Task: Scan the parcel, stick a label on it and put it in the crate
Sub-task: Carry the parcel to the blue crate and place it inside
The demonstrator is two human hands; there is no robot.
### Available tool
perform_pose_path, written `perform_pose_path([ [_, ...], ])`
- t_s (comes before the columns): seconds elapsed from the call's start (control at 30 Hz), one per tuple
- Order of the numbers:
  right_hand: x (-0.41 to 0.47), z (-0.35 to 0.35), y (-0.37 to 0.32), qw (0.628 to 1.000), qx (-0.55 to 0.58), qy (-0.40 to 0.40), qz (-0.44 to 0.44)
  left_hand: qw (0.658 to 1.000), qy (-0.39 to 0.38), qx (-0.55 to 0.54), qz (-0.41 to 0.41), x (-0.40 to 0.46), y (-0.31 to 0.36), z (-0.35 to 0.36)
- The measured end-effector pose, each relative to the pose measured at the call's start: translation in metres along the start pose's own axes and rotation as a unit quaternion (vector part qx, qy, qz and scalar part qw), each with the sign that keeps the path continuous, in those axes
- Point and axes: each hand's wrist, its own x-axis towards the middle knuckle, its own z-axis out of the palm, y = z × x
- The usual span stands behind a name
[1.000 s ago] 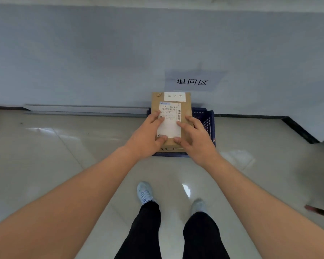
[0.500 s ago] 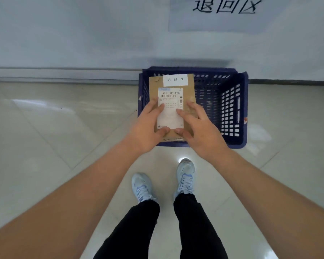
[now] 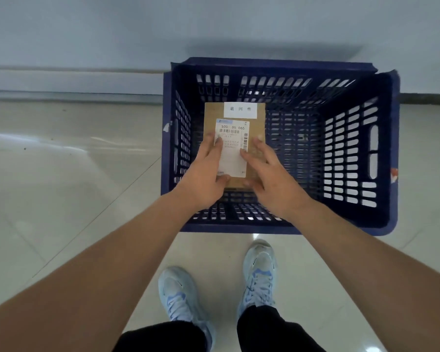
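Observation:
A brown cardboard parcel (image 3: 257, 115) sits low inside the dark blue slatted crate (image 3: 361, 224), toward its left side. It carries a white shipping label with barcodes (image 3: 233, 141) and a small white label with printed characters (image 3: 240, 109) at its far end. My left hand (image 3: 205, 179) grips the parcel's near left edge, thumb under the near end. My right hand (image 3: 269, 179) grips the near right edge. Whether the parcel touches the crate floor is hidden.
The crate stands on a glossy pale tiled floor (image 3: 61, 186) against a light grey wall (image 3: 214, 26). My two pale blue shoes (image 3: 258, 273) stand just in front of the crate's near rim. The crate's right half holds nothing.
I have stepped closer and bent over the crate. Both hands have lowered the parcel from above the rim down into the crate's left side.

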Motion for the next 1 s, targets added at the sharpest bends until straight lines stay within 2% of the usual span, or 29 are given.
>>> perform_pose_path([
  [0.43, 0.059, 0.048, 0.04, 0.999, -0.031, -0.033, 0.022, 0.998, 0.018, 0.054, -0.035, 0.053, -0.043, 0.038],
  [0.7, 0.071, 0.058, 0.044, 0.998, -0.055, -0.01, 0.013, 0.996, 0.055, 0.063, -0.021, 0.062, -0.059, 0.047],
  [0.8, 0.07, 0.06, 0.044, 0.998, -0.062, -0.008, 0.019, 0.993, 0.058, 0.098, -0.026, 0.062, -0.058, 0.049],
  [0.9, 0.066, 0.058, 0.04, 0.996, -0.08, -0.027, 0.038, 0.985, 0.041, 0.161, -0.047, 0.06, -0.049, 0.045],
  [1.0, 0.052, 0.041, 0.024, 0.992, -0.086, -0.052, 0.071, 0.983, 0.008, 0.169, -0.072, 0.045, -0.024, 0.033],
])
